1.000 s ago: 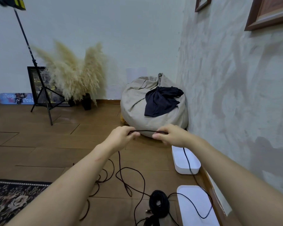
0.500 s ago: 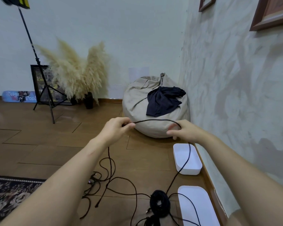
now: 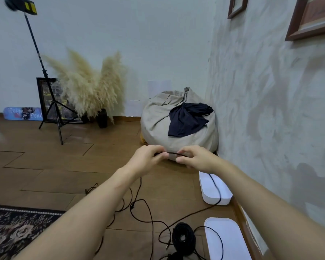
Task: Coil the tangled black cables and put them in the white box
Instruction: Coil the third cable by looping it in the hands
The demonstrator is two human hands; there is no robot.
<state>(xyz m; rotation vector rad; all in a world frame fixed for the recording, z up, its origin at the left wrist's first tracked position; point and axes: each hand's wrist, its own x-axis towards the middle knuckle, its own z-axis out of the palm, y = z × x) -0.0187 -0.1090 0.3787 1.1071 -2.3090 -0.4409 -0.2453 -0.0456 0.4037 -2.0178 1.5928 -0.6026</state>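
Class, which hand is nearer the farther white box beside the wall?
Right. The right hand is just above the white box; the left hand is farther to its left.

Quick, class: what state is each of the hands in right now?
The left hand pinches the cable.
The right hand grips the same cable.

A brown wood floor (image 3: 45, 175) meets a pale far wall (image 3: 139, 44) and a mottled right wall (image 3: 270, 109) hung with frames (image 3: 311, 17), with a beanbag (image 3: 158, 119) in the far corner, pampas grass (image 3: 90, 87) and a tripod (image 3: 34, 40) far left, and a patterned rug (image 3: 13, 231) near left.
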